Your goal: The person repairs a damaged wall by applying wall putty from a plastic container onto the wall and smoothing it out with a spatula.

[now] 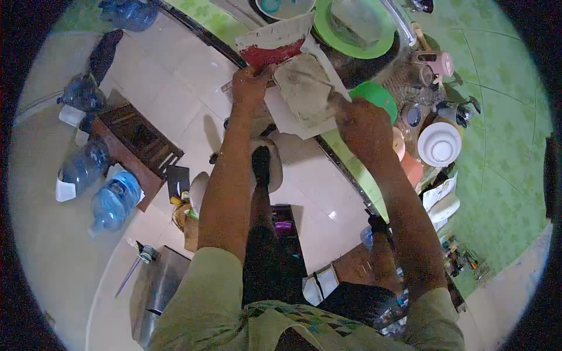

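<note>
I hold a flat, white, tray-like piece (287, 121) tilted over the gap beside the counter edge. A dingy beige square (303, 88) covers much of its face, and a red and white flap (272, 52) rises at its far side. My left hand (250, 86) is closed on the red flap's near left corner. At the right side of the beige square, my right hand (364, 126) has its fingers bent and closed. Its fingertips touch or overlap the square's edge; whatever they grip is hidden.
On the green counter, a green basin (383, 44), a green bowl (374, 98), a pink mug (442, 63) and a white bowl (439, 144) stand close to my right arm. Blue water bottles (117, 199) and a brown crate (137, 140) are on the left.
</note>
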### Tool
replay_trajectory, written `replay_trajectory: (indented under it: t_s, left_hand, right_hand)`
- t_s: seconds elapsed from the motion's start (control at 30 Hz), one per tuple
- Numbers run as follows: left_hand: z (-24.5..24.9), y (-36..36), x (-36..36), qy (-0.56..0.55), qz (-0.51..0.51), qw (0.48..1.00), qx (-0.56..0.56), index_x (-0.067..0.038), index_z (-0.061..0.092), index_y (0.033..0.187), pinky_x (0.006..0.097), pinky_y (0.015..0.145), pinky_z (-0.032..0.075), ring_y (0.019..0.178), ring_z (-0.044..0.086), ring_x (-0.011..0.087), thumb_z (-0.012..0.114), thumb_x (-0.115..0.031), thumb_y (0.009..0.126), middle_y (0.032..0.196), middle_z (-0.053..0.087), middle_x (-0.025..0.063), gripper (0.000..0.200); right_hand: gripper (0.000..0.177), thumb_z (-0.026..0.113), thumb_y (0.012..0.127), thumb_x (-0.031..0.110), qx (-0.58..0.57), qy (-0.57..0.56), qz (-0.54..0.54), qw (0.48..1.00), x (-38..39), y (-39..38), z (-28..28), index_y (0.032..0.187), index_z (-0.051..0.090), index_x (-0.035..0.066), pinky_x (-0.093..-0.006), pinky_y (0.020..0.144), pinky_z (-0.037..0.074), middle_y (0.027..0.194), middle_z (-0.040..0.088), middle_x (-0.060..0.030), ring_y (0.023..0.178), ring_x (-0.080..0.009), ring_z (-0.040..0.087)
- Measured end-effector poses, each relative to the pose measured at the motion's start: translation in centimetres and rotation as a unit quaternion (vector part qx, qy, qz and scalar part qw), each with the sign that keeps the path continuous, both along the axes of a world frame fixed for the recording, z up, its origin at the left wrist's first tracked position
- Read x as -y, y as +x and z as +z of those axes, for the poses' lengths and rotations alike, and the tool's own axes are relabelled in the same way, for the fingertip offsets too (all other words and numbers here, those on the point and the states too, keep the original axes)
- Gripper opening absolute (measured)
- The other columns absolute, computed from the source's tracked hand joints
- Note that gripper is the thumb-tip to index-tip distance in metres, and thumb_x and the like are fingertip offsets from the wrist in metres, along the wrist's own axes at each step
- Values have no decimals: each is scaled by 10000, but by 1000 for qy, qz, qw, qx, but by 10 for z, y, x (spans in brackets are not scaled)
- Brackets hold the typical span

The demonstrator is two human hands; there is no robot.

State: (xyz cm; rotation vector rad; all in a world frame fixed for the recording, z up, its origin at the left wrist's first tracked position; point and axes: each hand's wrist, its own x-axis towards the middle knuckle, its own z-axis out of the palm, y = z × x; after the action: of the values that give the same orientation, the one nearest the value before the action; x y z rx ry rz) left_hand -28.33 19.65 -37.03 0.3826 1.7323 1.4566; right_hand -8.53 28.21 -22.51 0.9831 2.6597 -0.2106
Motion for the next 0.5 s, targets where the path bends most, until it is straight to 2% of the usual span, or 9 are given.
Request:
replay_trajectory:
  t_s: [0.13,0.2,0.27,0.37,0.43,0.5]
  left_hand:
    - [-1,-1,0,-38,-17,999,-17,39,667,962,273,634,560,704,647,136,676,-151,856,866,687,87,219]
    - [-3,1,0,1,11,999,34,36,666,955,275,615,541,692,642,135,670,-148,859,854,687,88,207]
    - [-7,-1,-1,12,5,999,32,38,668,952,276,611,536,686,642,136,670,-150,860,848,688,90,210]
    - [-7,-2,2,-3,-7,1000,1,44,671,945,277,607,532,670,641,137,669,-155,861,837,689,93,216]
    - [-2,0,0,-26,-16,999,-28,47,672,942,276,607,533,661,640,138,669,-158,862,832,690,94,220]
    - [-1,1,0,-27,1,1000,0,47,675,937,273,609,534,650,639,137,668,-153,861,831,691,97,214]
  right_hand:
    - [397,585,811,146,-25,-22,50,998,5,4,-1,1203,571,206,-440,590,515,803,602,-144,713,-325,634]
    - [427,586,807,135,-43,-17,64,997,-4,11,-1,1226,561,211,-438,593,511,819,602,-138,713,-323,631]
    - [451,580,817,189,19,23,132,991,-18,20,0,1265,543,228,-417,604,520,934,610,-135,746,-296,629]
    - [432,559,832,186,38,51,173,983,-20,34,22,1259,548,249,-409,615,520,946,612,-132,731,-295,628]
    - [405,553,845,220,37,43,157,986,-19,42,27,1249,554,243,-431,656,519,928,614,-143,733,-304,629]
    - [466,608,794,147,129,31,95,987,-16,42,41,1249,526,211,-435,660,519,830,583,-137,813,-304,620]
